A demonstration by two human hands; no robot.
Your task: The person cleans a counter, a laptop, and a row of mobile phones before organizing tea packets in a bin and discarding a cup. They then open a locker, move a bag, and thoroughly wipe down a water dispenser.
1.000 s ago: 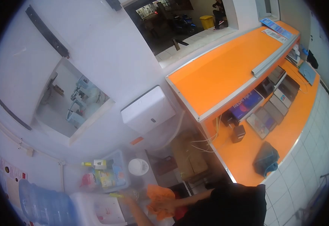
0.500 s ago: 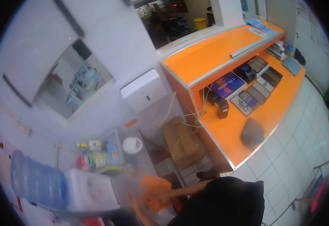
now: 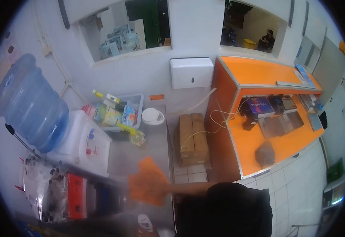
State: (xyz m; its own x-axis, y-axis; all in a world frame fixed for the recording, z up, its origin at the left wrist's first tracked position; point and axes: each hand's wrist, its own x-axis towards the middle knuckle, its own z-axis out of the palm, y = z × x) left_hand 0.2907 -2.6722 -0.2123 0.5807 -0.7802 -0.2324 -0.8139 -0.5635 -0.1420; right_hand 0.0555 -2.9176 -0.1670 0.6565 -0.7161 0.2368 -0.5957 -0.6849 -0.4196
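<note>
My right hand (image 3: 163, 188) is on an orange cloth (image 3: 146, 177) that lies crumpled and partly spread over the grey metal counter (image 3: 119, 152). The bare forearm reaches in from a black sleeve at the right. Motion blurs the fingers, but they appear to grip the cloth's near side. My left hand does not show clearly anywhere. Low in the view, a white oval piece (image 3: 144, 222) sits by a brownish patch I cannot make out. Left of the cloth stands a white water dispenser (image 3: 95, 144) with a large blue bottle (image 3: 34, 104).
Behind the cloth are a plastic bin (image 3: 140, 103) of cleaning supplies, a spray bottle (image 3: 136, 137) and a round white container (image 3: 152, 117). A red box (image 3: 76, 195) stands front left. Cardboard boxes (image 3: 193, 138) and an orange desk (image 3: 235, 136) with phones are on the right.
The view has turned left, bringing the dispenser and counter more fully in. My left hand, earlier beside the cloth, no longer shows clearly. My right hand stays on the cloth, which is more spread out.
</note>
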